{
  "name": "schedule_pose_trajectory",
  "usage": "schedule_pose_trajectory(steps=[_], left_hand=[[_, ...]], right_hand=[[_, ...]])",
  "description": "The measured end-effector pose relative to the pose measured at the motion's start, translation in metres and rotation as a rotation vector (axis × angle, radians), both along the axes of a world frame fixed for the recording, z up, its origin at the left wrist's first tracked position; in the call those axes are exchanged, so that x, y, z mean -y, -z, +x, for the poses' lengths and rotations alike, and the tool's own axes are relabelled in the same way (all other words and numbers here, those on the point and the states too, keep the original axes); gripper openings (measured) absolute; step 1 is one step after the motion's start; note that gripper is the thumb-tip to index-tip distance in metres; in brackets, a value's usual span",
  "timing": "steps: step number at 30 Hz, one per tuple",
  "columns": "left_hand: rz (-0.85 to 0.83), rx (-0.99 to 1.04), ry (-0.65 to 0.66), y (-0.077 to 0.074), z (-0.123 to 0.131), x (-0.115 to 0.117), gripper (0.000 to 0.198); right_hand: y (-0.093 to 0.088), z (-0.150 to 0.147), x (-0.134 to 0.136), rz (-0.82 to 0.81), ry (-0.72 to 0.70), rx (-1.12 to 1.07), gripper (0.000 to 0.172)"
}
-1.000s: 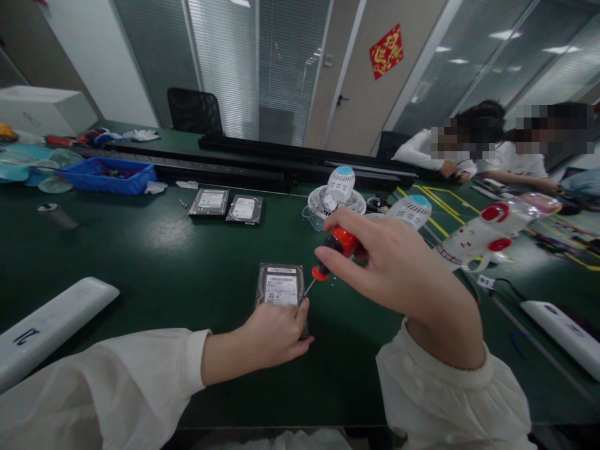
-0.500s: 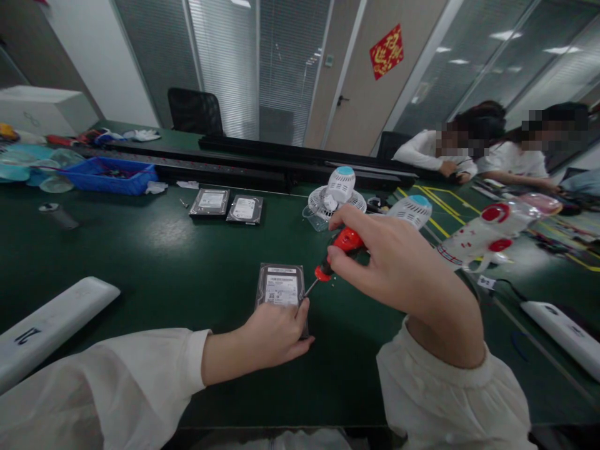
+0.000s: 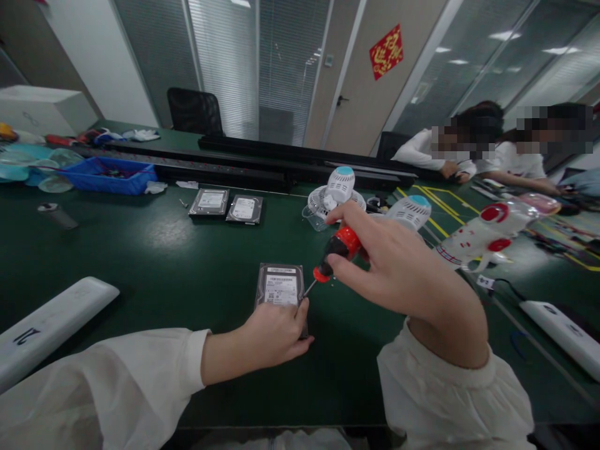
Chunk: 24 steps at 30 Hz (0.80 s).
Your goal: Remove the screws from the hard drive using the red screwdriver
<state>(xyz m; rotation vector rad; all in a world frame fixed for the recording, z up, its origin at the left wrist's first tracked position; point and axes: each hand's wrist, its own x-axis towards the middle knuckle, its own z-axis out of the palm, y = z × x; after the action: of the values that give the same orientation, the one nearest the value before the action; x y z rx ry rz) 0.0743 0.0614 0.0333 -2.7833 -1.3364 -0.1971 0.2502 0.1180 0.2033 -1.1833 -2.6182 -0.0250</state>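
Observation:
A hard drive (image 3: 280,283) with a white label lies flat on the green table (image 3: 154,262) in front of me. My left hand (image 3: 274,332) rests closed over its near end, holding it down. My right hand (image 3: 398,265) grips a red and black screwdriver (image 3: 336,251) by the handle. The tool slants down to the left, and its thin tip touches the drive's right edge near my left thumb.
Two more hard drives (image 3: 226,205) lie further back. Small white fans (image 3: 340,190) and a white and red toy (image 3: 482,234) stand to the right. A blue tray (image 3: 110,175) sits far left. White bars (image 3: 49,325) flank me. Two people sit at the far right.
My right hand's fingers have shifted round the screwdriver handle, which has turned a little. The tip stays at the drive's right edge and my left hand has not moved.

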Motion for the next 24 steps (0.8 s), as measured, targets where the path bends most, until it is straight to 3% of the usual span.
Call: schedule_pose_trajectory(steps=[3, 6, 12, 18, 24], left_hand=[[0.004, -0.003, -0.001, 0.0002, -0.0004, 0.0003, 0.066], [0.007, -0.007, 0.007, 0.0005, -0.0002, -0.0006, 0.066], [-0.018, -0.02, 0.0, 0.0006, 0.0011, -0.0024, 0.066], [-0.026, -0.009, -0.003, 0.0016, 0.0001, -0.0013, 0.066], [-0.056, -0.015, -0.014, 0.0012, 0.0011, -0.0014, 0.067]], right_hand=[[0.0001, -0.0008, 0.0002, -0.027, 0.033, -0.003, 0.042], [0.0015, -0.0011, -0.0014, -0.001, 0.076, -0.003, 0.033], [0.0023, 0.0011, -0.0014, -0.036, -0.021, -0.049, 0.035], [0.0024, -0.0005, -0.0024, -0.014, 0.036, -0.032, 0.034], [0.003, -0.0021, -0.0016, -0.011, -0.005, -0.061, 0.036]])
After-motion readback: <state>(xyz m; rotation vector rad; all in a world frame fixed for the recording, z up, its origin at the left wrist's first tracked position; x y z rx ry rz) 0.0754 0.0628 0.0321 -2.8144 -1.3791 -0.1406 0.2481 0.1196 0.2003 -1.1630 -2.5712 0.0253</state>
